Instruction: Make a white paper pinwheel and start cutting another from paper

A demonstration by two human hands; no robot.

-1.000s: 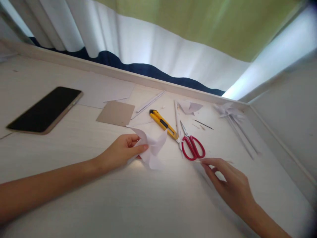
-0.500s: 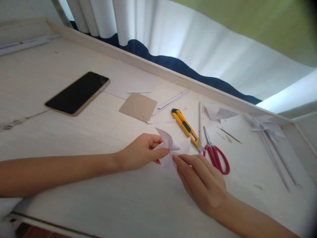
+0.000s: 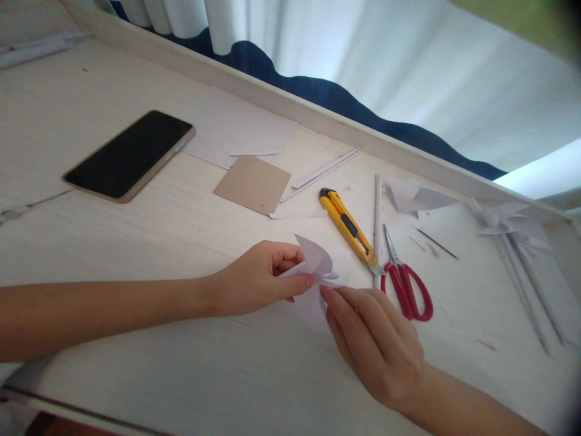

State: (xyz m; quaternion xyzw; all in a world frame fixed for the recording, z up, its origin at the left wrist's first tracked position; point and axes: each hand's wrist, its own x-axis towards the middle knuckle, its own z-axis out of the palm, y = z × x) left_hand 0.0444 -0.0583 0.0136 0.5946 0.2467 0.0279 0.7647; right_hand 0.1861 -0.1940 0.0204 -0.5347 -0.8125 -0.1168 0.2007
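A white paper pinwheel with curled blades is between my two hands, just above the white table. My left hand pinches it near the centre, thumb on top and the other fingers curled behind. From the right, the fingertips of my right hand are pressed together at the centre of the pinwheel; whether something small is between them is hidden. Red-handled scissors lie beyond my right hand, next to a yellow utility knife and a rolled white paper stick.
A phone lies at the left. Behind my hands are a square of brown card, white paper and folded strips. Finished-looking pinwheels on sticks and a thin dark pointed rod lie at the right. A raised rim borders the table.
The view has shifted and tilted slightly, so the table's things sit a little differently. Both hands stay at the pinwheel's centre, and its blades have turned or bent a little.
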